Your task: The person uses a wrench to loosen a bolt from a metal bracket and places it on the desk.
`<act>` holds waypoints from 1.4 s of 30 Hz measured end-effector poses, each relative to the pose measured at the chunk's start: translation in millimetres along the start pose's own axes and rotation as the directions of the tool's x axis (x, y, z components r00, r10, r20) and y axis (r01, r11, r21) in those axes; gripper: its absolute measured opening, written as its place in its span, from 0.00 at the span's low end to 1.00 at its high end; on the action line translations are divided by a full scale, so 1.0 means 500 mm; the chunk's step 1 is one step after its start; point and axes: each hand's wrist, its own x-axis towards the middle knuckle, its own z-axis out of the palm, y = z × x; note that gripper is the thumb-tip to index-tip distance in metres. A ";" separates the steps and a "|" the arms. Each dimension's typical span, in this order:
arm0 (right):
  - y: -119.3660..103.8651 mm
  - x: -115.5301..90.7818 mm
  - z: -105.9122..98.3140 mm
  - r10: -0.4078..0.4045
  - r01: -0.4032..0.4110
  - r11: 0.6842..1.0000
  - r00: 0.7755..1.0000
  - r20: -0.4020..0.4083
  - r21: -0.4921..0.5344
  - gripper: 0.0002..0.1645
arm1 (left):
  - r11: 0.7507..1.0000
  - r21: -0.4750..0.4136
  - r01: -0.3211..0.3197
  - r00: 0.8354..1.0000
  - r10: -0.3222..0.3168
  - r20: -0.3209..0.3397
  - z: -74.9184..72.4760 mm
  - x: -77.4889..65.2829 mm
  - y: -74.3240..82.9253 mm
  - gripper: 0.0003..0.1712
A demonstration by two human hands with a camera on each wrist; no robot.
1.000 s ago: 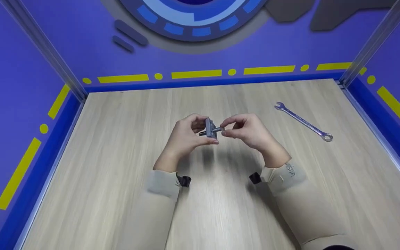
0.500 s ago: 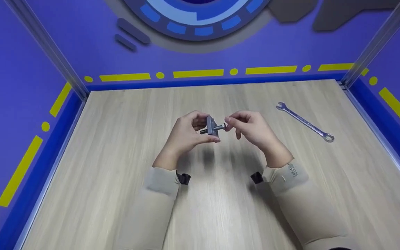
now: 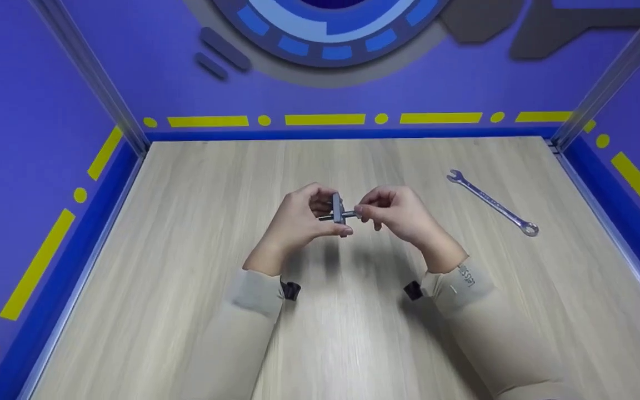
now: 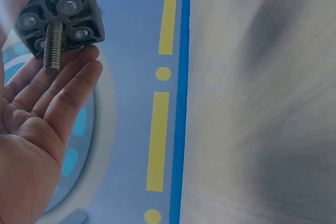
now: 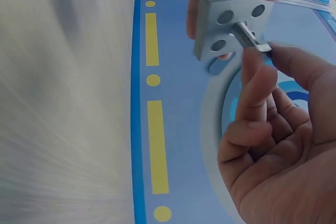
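My left hand grips a square grey plate by its edges, held up over the table. Four-hole layout aside, several round holes surround a threaded bolt that passes through the plate's middle. In the left wrist view the ribbed face shows, with the bolt's threaded end sticking out. The smooth face shows in the right wrist view, where the bolt's head stands away from it on a length of thread. My right hand pinches that head between thumb and forefinger, its other fingers curled.
A combination wrench lies on the wooden table, to the right of my hands. Blue walls with yellow markings enclose the back and both sides. Metal posts stand at the back corners.
My right thumb and fingers have shifted around the bolt head, loosening and then pinching it again. My left hand keeps its hold on the plate. The head view has shifted slightly.
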 end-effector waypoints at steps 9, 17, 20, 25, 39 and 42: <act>0.005 -0.002 0.000 0.043 -0.043 0.999 0.999 -0.004 -0.007 0.15 | 1.000 -0.016 -0.014 1.000 0.013 -0.026 0.011 -0.003 -0.009 0.46; 0.004 -0.015 0.001 -0.037 0.037 0.999 0.999 -0.005 0.003 0.10 | 0.994 -0.112 0.006 1.000 -0.007 -0.008 0.019 -0.009 -0.016 0.43; 0.003 -0.017 0.003 -0.105 0.105 0.994 0.995 -0.003 -0.005 0.10 | 0.987 -0.158 0.012 1.000 -0.013 -0.005 0.022 -0.009 -0.018 0.43; 0.004 -0.021 0.007 -0.215 0.215 0.976 0.976 -0.018 0.016 0.10 | 0.977 -0.214 0.014 1.000 -0.013 0.004 0.028 -0.007 -0.019 0.44; 0.005 -0.037 -0.003 -0.220 0.220 0.975 0.975 -0.010 0.027 0.17 | 0.945 -0.326 -0.029 0.997 0.049 0.053 0.016 -0.012 -0.029 0.41; 0.004 -0.038 -0.005 -0.134 0.134 0.991 0.991 -0.023 0.011 0.18 | 0.943 -0.331 -0.037 0.998 0.053 0.039 0.019 -0.014 -0.028 0.41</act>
